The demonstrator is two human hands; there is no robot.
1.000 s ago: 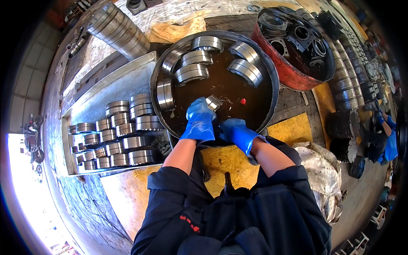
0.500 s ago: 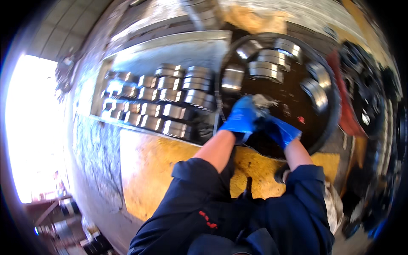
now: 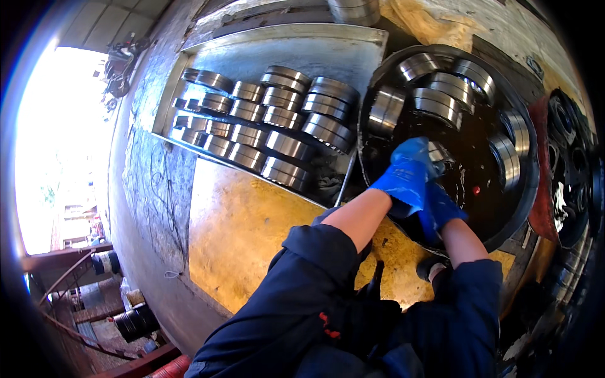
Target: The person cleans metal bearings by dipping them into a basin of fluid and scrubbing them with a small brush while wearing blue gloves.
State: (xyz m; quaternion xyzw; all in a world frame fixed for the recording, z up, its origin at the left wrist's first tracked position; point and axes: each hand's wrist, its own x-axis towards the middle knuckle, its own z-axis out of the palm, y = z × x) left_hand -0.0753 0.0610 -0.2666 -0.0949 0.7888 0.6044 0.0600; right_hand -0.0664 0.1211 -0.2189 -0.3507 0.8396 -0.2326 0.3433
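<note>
Over a round black tub [image 3: 534,183] of dark liquid, my two blue-gloved hands are close together. My left hand [image 3: 411,171] is closed, its fingers bent over a shiny metal ring [image 3: 438,152] that shows only in part beyond the glove. Just below and against it is my right hand [image 3: 439,211]; its fingers are hidden behind the left glove and the shadow. Around them in the tub lie several thick steel rings, among them a pair [image 3: 436,104] beyond my hands, one on its side [image 3: 386,111] at the left wall and another [image 3: 505,161] at the right.
Left of the tub, a shallow metal tray [image 3: 283,33] holds rows of steel rings [image 3: 282,108]. A yellow board [image 3: 252,233] lies in front of it. A reddish container [image 3: 543,183] with dark parts stands close to the tub's right side. A small red bit [image 3: 476,189] shows in the liquid.
The whole view has shifted, so the tray and tub appear farther right. My hands stay together over the tub, and the left glove has turned slightly; the metal ring beside it shows more clearly.
</note>
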